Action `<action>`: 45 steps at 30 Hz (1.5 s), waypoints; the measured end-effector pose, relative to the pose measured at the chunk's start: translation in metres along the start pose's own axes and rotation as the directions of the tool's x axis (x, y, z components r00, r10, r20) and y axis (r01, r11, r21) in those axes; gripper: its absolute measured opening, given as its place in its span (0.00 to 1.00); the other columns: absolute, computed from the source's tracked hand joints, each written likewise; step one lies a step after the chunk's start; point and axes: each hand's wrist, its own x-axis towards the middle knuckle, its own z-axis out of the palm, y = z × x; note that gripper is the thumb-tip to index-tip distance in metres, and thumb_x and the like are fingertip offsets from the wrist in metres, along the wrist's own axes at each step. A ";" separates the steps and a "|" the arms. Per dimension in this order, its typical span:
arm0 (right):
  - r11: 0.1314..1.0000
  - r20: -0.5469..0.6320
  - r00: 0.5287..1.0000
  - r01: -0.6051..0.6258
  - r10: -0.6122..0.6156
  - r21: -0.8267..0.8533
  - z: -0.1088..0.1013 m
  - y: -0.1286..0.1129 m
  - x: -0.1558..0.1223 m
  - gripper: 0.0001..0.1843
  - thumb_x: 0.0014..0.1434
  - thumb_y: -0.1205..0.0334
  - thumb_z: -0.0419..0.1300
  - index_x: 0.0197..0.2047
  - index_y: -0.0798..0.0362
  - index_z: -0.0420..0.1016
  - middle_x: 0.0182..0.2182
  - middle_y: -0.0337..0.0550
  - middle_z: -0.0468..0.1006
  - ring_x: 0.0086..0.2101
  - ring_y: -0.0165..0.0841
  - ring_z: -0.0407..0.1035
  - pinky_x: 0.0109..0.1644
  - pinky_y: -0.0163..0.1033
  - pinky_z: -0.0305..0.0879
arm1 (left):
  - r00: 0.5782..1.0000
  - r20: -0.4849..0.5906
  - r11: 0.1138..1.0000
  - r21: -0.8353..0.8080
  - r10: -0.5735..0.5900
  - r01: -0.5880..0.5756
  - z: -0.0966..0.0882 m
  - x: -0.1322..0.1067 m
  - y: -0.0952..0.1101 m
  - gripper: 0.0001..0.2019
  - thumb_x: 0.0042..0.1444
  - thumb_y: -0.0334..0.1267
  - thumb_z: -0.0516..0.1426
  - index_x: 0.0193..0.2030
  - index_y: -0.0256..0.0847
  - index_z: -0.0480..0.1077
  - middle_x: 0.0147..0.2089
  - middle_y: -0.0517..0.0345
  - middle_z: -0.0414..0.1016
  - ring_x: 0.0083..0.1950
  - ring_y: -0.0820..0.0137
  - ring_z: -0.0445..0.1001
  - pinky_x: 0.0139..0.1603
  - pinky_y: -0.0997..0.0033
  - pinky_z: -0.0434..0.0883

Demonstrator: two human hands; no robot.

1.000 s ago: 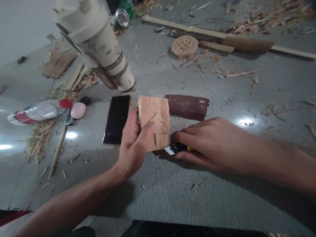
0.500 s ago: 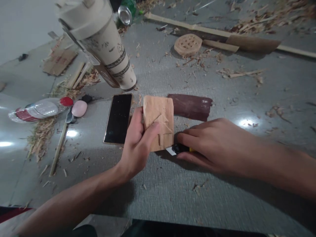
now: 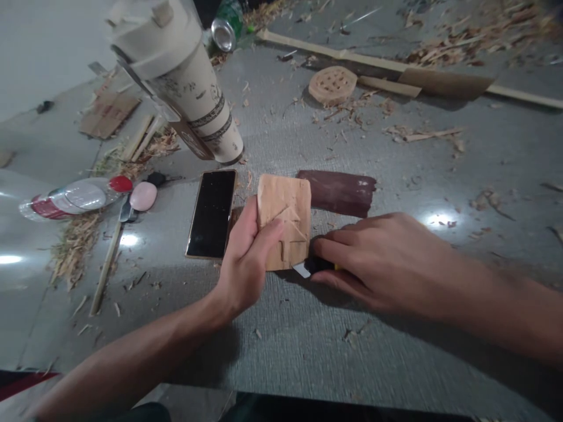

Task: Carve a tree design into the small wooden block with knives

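Note:
My left hand (image 3: 246, 252) grips a small pale wooden block (image 3: 284, 193) by its left side, thumb across its face. A carved outline like a little house with a door shows on that face. My right hand (image 3: 356, 255) is closed around a black and yellow utility knife (image 3: 317, 264). The short blade sits at the block's lower right corner; whether it touches the wood I cannot tell. Behind the block lies a dark brown strip like bark (image 3: 338, 192). A smartphone (image 3: 211, 214) with a dark screen rests left of my left hand.
A tall white tumbler (image 3: 206, 105) stands behind the phone. To the left lie a plastic bottle (image 3: 79, 196), a pink rounded object (image 3: 143, 196) and wood shavings (image 3: 70, 246). Farther back are a carved wooden disc (image 3: 333, 85), a long wooden strip (image 3: 325, 50) and a green can (image 3: 226, 29).
The whole view has shifted slightly. Both hands keep their grips, and the knife blade has stayed near the block's lower right corner.

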 end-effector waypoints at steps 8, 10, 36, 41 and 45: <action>0.998 -0.019 0.998 -0.056 0.055 -0.023 -0.001 -0.005 0.000 0.21 0.84 0.46 0.58 0.39 0.48 0.76 0.28 0.38 0.82 0.24 0.35 0.71 0.31 0.45 0.39 | 0.998 -0.055 1.000 -0.009 0.017 -0.018 0.001 0.002 0.002 0.09 0.73 0.43 0.62 0.54 0.43 0.79 0.50 0.53 0.85 0.54 0.56 0.83 0.57 0.56 0.83; 0.997 -0.031 0.997 -0.071 0.070 -0.035 0.000 -0.008 0.001 0.22 0.84 0.46 0.57 0.39 0.48 0.76 0.27 0.39 0.81 0.24 0.35 0.70 0.31 0.45 0.40 | 0.997 -0.078 1.000 -0.021 0.008 -0.010 0.001 0.002 0.000 0.10 0.73 0.44 0.62 0.55 0.44 0.79 0.51 0.53 0.85 0.54 0.54 0.84 0.57 0.54 0.83; 1.000 -0.069 0.998 0.016 -0.015 0.022 0.001 0.007 -0.002 0.23 0.86 0.47 0.51 0.39 0.47 0.73 0.27 0.37 0.80 0.22 0.34 0.67 0.31 0.46 0.39 | 0.990 -0.137 0.999 0.032 0.030 -0.026 0.003 -0.003 0.000 0.13 0.75 0.46 0.62 0.60 0.45 0.77 0.49 0.52 0.81 0.54 0.54 0.83 0.60 0.53 0.84; 0.999 -0.097 0.995 -0.040 0.037 -0.028 0.001 0.004 -0.001 0.24 0.86 0.46 0.51 0.38 0.47 0.74 0.26 0.38 0.80 0.22 0.35 0.68 0.30 0.45 0.38 | 0.988 -0.155 1.000 0.022 0.023 -0.020 0.005 -0.004 0.004 0.11 0.75 0.42 0.61 0.60 0.44 0.77 0.49 0.54 0.82 0.56 0.54 0.84 0.62 0.52 0.84; 0.994 -0.161 0.985 -0.081 0.068 -0.078 0.002 0.009 -0.002 0.24 0.86 0.47 0.50 0.40 0.48 0.75 0.28 0.39 0.81 0.23 0.35 0.70 0.30 0.45 0.39 | 0.995 -0.093 0.999 -0.020 -0.028 0.026 0.006 -0.007 0.001 0.13 0.75 0.43 0.61 0.61 0.45 0.77 0.54 0.52 0.86 0.58 0.53 0.85 0.64 0.51 0.84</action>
